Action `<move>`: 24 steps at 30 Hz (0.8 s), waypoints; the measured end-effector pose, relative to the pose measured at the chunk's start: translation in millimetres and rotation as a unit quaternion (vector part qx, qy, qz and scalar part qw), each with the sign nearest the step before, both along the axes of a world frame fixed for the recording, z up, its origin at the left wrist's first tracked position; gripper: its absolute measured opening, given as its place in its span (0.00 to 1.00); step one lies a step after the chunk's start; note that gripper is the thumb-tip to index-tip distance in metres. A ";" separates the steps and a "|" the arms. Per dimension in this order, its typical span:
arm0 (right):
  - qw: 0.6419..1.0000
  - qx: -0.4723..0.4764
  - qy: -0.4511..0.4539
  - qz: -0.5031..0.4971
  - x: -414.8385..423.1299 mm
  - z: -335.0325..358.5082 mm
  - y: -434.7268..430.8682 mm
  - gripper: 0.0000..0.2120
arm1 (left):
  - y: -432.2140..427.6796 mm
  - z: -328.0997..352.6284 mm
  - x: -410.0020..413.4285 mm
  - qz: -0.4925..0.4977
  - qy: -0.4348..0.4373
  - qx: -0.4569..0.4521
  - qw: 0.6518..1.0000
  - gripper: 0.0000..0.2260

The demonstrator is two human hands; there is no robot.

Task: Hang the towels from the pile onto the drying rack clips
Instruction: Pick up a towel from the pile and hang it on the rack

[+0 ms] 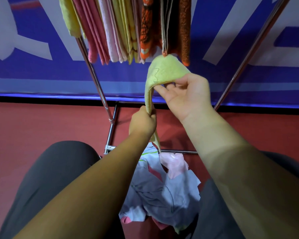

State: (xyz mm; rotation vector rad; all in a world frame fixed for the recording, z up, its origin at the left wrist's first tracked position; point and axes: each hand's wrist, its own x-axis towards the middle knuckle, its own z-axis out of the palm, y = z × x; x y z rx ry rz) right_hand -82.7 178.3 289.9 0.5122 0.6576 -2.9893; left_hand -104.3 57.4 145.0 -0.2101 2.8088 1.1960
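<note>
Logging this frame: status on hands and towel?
Left hand grips lower part of fluffy yellow towel. Right hand pinches its upper fold under hung towels. Grey-pink towel pile on floor.

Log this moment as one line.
step: hanging, not yet clipped | left hand: grips yellow towel low | right hand: holds its top | pile: on floor | rack: towels hung

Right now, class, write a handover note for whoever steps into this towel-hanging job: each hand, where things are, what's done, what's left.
Left hand grips the yellow towel low down.
Right hand pinches its upper edge, raised just below the hanging towels.
Done: yellow, pink and orange towels hang in a row on the drying rack.
Left: clip this towel up, then work through the pile on the floor between the legs.
</note>
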 end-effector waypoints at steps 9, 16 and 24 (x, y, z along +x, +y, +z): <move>0.997 0.020 -0.058 -0.039 -1.3 -18.3 25.5 0.23 | -18.0 12.9 2.4 0.026 0.022 -0.015 0.999 0.09; 0.983 0.055 -0.151 -0.084 -1.1 -31.2 34.1 0.25 | -22.5 59.2 15.9 0.060 0.104 0.086 0.989 0.14; 0.963 0.117 -0.242 -0.022 8.6 -59.9 28.2 0.30 | -28.4 79.4 16.5 0.066 0.158 0.085 0.982 0.18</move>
